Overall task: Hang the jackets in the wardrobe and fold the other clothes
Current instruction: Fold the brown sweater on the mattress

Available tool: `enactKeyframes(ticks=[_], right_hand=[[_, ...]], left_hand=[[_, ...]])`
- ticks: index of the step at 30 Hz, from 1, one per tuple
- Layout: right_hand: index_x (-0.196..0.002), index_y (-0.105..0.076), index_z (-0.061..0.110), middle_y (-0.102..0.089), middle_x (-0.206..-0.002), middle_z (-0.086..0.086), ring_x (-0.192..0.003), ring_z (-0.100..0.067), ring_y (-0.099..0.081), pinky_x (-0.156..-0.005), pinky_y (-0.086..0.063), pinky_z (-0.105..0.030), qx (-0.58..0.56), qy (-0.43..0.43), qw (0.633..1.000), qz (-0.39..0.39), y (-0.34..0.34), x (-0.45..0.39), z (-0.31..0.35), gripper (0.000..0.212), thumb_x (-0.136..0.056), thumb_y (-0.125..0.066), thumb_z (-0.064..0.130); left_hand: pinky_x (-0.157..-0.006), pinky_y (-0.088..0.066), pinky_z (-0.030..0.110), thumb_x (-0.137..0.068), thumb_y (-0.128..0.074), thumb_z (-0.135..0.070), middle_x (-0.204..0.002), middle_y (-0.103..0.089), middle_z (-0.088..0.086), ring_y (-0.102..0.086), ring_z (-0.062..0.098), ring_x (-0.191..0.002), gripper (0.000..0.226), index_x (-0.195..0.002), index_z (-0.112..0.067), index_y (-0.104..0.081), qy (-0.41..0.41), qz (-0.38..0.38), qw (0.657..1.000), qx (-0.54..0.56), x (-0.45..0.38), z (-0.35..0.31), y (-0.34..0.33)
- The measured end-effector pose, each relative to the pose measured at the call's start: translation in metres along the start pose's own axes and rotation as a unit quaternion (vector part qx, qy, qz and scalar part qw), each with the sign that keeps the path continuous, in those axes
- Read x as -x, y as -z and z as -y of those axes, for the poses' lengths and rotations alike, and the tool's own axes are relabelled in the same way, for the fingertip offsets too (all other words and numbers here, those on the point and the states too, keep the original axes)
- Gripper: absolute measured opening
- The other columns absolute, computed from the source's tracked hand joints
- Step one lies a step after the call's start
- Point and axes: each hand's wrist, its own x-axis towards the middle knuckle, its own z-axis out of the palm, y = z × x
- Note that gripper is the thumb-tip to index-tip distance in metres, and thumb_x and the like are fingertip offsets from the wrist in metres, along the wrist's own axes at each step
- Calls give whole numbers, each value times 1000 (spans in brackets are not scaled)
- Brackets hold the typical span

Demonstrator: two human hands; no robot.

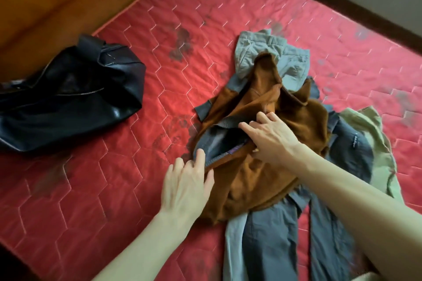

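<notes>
You are early in the task, by the look of it: the black leather jacket (68, 96) lies unhung at the far left of the red mattress (141, 57), and nothing in the pile looks folded. The brown jacket (262, 150) lies crumpled on top of the grey trousers (269, 242). Your right hand (271, 139) curls its fingers round the collar; your left hand (187, 187) rests loose-fingered on the near-left collar edge, gripping nothing.
</notes>
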Motion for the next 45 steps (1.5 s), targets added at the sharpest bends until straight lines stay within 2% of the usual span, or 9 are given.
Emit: enactKeyframes(ticks=[3, 8, 13, 18, 22, 28, 34, 40, 45], right_hand=[[-134, -54, 23, -60, -111, -7, -103, -30, -55, -85, -46, -42, 0, -9, 998, -69, 19, 36, -16, 76, -68, -79, 53], [-90, -63, 23, -59, -83, -3, -83, -27, -56, -71, -44, -40, 23, 48, 986, -155, 61, 118, -35, 23, -72, -59, 35], [-73, -63, 27, -59, -66, 6, -73, -22, -60, -69, -40, -35, 14, 26, 994, -103, 98, 221, -67, 9, -68, -64, 35], [-85, -52, 25, -51, -65, 4, -76, -31, -63, -67, -32, -35, -142, -115, 983, 6, 138, 322, -71, 11, -86, -54, 14], [-110, -57, 26, -67, -102, 4, -102, -24, -64, -84, -46, -40, -227, -149, 955, -120, 154, 347, -25, 17, -102, -43, 22], [-123, -56, 27, -58, -122, 7, -105, -23, -55, -90, -48, -36, -335, -40, 906, -254, 218, 335, 46, 38, -87, -44, 21], [-98, -45, 22, -60, -91, -9, -93, -31, -54, -80, -46, -44, -452, -2, 879, -152, 262, 346, 100, 26, -73, -48, 13], [-90, -59, 18, -69, -94, -16, -92, -38, -62, -81, -52, -43, -369, -1, 928, -40, 259, 362, 105, 37, -82, -45, 51], [-104, -66, 26, -70, -101, 5, -103, -23, -60, -92, -46, -40, -213, -64, 964, -149, 258, 401, 54, 38, -94, -43, 55]], left_hand=[[-60, -50, 41, -100, -50, -45, -60, -67, 8, -61, 32, -66, 51, -132, -8, -65, 27, -13, 1000, -8, 1, -9, 28], [-62, -45, 43, -100, -40, -45, -51, -54, 6, -52, 30, -62, 45, -75, -19, -67, -47, -47, 997, -31, 14, -31, 88], [-66, -42, 44, -100, -46, -43, -56, -56, 2, -52, 29, -69, 44, -65, -20, -61, -159, -80, 981, -78, 34, -52, 166], [-68, -43, 43, -99, -43, -43, -61, -61, 4, -54, 29, -69, 42, -71, -17, -62, -207, -104, 968, -91, 41, -69, 250], [-69, -46, 40, -95, -48, -40, -61, -59, 1, -56, 27, -69, 32, -74, -18, -59, -326, -144, 928, -108, 46, -92, 316], [-75, -40, 36, -96, -63, -38, -63, -54, -3, -52, 22, -72, 30, -74, -20, -55, -420, -200, 879, -105, 66, -105, 403], [-76, -46, 36, -101, -65, -38, -63, -52, -3, -47, 20, -72, 35, -75, -17, -55, -444, -242, 859, -77, 86, -103, 471], [-78, -44, 35, -106, -58, -40, -62, -54, -3, -48, 20, -68, 41, -74, -14, -58, -453, -267, 849, -57, 103, -88, 511], [-76, -49, 38, -103, -59, -30, -53, -50, -3, -45, 20, -62, 41, -64, -17, -51, -451, -278, 846, -65, 106, -63, 531]])
